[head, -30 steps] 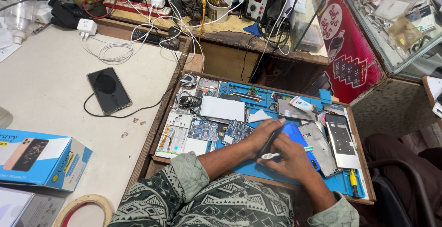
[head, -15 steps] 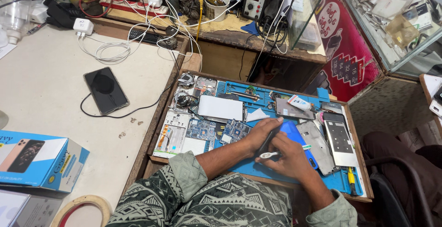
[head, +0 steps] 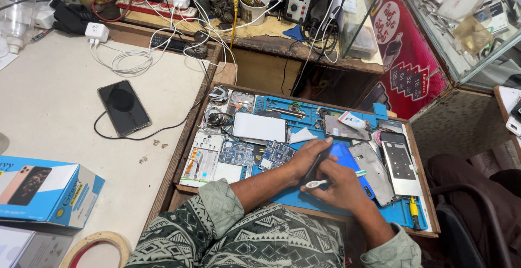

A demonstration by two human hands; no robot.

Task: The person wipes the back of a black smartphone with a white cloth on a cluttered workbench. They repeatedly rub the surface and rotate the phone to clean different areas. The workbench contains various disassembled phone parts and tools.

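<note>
Scanning from the left: one blue phone box (head: 46, 194) at the table edge, one tape roll (head: 92, 246) below it, one black phone (head: 124, 108) lying flat on the white table (head: 49, 83) with a cable running to it, one white charger (head: 96, 32) further back.

Tray (head: 420, 186) next (wooden rim, blue mat inside). I count two circuit boards (head: 236, 152) side by side, one white slab (head: 259, 127) above them, one white frame (head: 199, 162) at the tray's left edge, and two bare phone housings (head: 399, 162) on the right. One yellow-handled screwdriver (head: 413, 212) lies at the tray's near right.

Left hand (head: 306, 159) is curled round a dark slim tool (head: 317, 165), pressing down toward the blue phone (head: 347, 162) in the middle of the mat. Right hand (head: 339, 189) is pinched on a thin white tool (head: 325, 183), palm resting over the phone's near end.

Risks, as I judge them: the two hands overlap closely, so a slip of the dark tool could gouge the phone or jab the right fingers. Loose boards sit just beside the left forearm; a sideways sweep could knock them. Small parts in the tray are too tiny for me to count.
</note>
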